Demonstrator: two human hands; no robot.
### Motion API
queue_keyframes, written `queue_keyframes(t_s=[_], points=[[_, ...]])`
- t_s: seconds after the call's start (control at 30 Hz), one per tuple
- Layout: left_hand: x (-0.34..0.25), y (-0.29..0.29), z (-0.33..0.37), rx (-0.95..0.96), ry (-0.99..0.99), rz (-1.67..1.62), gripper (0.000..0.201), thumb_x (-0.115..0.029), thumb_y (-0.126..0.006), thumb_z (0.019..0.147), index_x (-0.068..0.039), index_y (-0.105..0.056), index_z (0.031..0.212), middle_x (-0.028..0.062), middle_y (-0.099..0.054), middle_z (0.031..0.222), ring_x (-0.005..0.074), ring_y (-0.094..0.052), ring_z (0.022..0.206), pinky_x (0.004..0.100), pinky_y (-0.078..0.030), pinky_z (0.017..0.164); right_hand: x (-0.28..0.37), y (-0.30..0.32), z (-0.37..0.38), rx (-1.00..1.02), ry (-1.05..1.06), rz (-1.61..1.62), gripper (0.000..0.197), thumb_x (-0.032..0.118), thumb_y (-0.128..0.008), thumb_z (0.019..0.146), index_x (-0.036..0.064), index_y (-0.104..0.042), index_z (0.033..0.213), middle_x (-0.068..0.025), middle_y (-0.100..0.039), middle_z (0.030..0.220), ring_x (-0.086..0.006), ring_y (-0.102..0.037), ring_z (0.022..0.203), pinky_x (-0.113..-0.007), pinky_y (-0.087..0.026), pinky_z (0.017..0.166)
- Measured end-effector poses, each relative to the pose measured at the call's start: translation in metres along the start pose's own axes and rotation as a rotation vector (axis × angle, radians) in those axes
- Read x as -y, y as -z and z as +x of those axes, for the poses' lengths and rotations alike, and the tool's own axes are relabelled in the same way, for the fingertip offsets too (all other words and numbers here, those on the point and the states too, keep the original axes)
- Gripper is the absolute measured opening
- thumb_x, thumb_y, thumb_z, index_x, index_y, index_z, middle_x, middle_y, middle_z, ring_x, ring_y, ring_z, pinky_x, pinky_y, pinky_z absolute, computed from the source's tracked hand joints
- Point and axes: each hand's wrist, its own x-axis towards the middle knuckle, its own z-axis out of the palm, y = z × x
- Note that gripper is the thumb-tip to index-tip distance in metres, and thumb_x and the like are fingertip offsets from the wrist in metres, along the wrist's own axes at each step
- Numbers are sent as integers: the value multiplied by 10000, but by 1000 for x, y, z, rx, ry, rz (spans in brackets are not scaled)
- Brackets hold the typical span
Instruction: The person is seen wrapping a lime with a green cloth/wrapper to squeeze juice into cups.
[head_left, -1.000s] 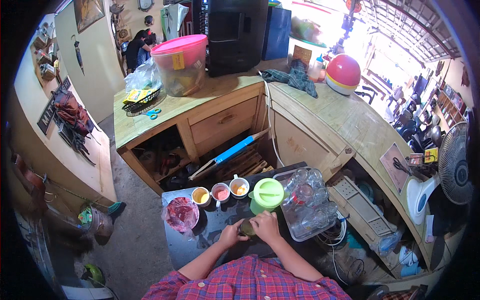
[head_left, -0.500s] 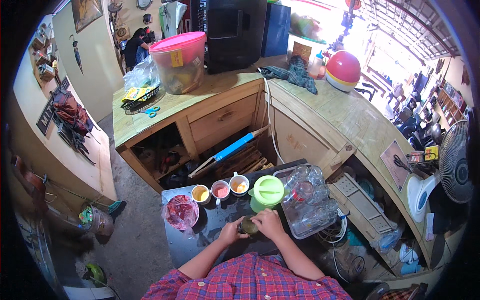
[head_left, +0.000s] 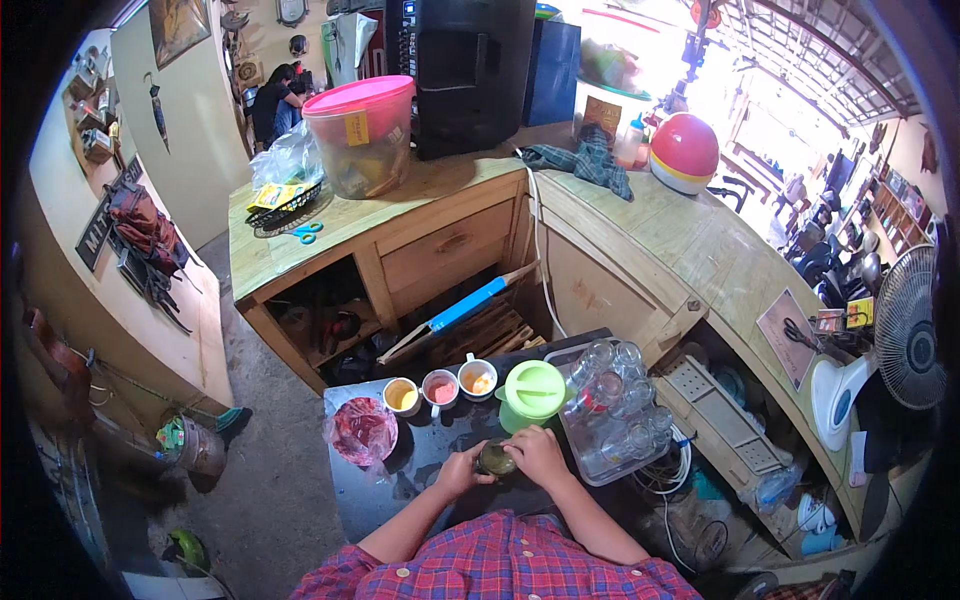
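Observation:
My left hand (head_left: 460, 474) is wrapped around the side of a small glass (head_left: 496, 461) with something dull green in it. Closed at the opposite side of the glass, my right hand (head_left: 538, 457) has its fingers at the rim and partly covers it. Just beyond stands a light-green lidded pitcher (head_left: 534, 388). To its left are three white cups: one with yellow contents (head_left: 401, 396), one with pink (head_left: 440, 387) and one with orange-yellow pieces (head_left: 477, 377). A bowl lined with clear plastic (head_left: 363, 432) holds something red at the table's left.
A clear tray (head_left: 612, 471) of several upside-down glasses (head_left: 625, 390) borders the dark table (head_left: 425, 455) on the right. Past it run wooden counters (head_left: 690, 245) with a pink-lidded bucket (head_left: 358, 140), blue scissors (head_left: 305, 232) and a fan (head_left: 908, 325). Another person (head_left: 275, 105) is far left.
Both hands stay at the glass with only a slight shift of the fingers. The whole view has tilted a little.

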Motion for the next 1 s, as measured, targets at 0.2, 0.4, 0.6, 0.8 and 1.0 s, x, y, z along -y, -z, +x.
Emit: queue_keyframes(t_s=[0.2, 0.4, 0.6, 0.8, 1.0], points=[[-8, 3, -1, 12, 17, 1, 853, -312, -853, 604, -133, -483, 1351, 225, -656, 951, 374, -646, 891, 443, -521, 758, -3, -5, -2, 63, 14, -16, 129, 193, -667, 781, 74, -717, 774, -79, -672, 768, -264, -612, 771, -405, -432, 690], [10, -4, 1, -41, -52, 12, 858, -328, -856, 600, -135, -483, 1349, 223, -657, 950, 374, -646, 885, 441, -523, 746, 4, -2, 0, 138, -31, -149, 116, 193, -671, 773, 89, -723, 772, -69, -680, 799, -253, -612, 800, -403, -435, 687], [0, 0, -2, -19, -13, 26, 863, -307, -860, 594, -131, -481, 1349, 213, -663, 965, 370, -646, 899, 435, -521, 756, 2, -10, -6, 18, -12, -145, 124, 213, -694, 751, 92, -721, 753, -59, -677, 794, -241, -610, 806, -399, -438, 685], [7, -4, -2, -12, -45, -13, 855, -265, -855, 602, -129, -475, 1356, 204, -664, 979, 373, -643, 907, 423, -519, 774, 4, -12, -7, -37, -20, -42, 117, 225, -672, 766, 126, -729, 744, -39, -645, 744, -226, -601, 813, -393, -426, 711], [-1, -4, -2, -19, -56, -39, 858, -238, -856, 600, -132, -473, 1361, 213, -656, 980, 371, -642, 916, 419, -521, 772, -1, -10, -8, 34, -28, -19, 110, 213, -677, 776, 118, -729, 758, -40, -670, 763, -232, -610, 806, -398, -415, 701]])
